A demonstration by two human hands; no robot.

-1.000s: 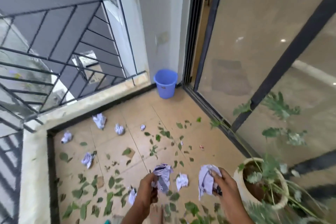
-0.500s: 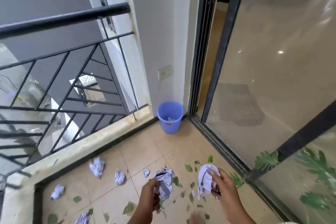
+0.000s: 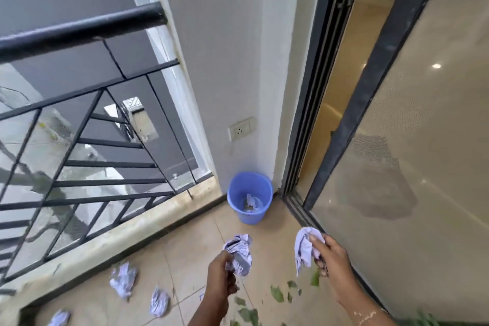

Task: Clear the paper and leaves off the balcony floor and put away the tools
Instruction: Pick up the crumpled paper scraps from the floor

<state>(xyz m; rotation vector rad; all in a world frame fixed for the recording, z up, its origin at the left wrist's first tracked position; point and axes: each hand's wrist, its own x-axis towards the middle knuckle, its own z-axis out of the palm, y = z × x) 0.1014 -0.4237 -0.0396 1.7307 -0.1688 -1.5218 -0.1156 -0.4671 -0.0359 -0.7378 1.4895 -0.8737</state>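
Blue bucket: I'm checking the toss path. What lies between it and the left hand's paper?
Only bare floor tile, from the left hand's crumpled paper to the blue bucket; head view.

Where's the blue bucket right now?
Head view, centre: the blue bucket stands in the far corner against the white wall, below the socket, left of the sliding door frame.

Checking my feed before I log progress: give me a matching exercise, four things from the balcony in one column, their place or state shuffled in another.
1 blue bucket
2 wall socket
3 left hand
4 loose paper balls

a grips crumpled paper
b on the floor near the railing
c in the corner, a paper scrap inside
d on the wall above the blue bucket

Pairs: 1-c, 2-d, 3-a, 4-b.
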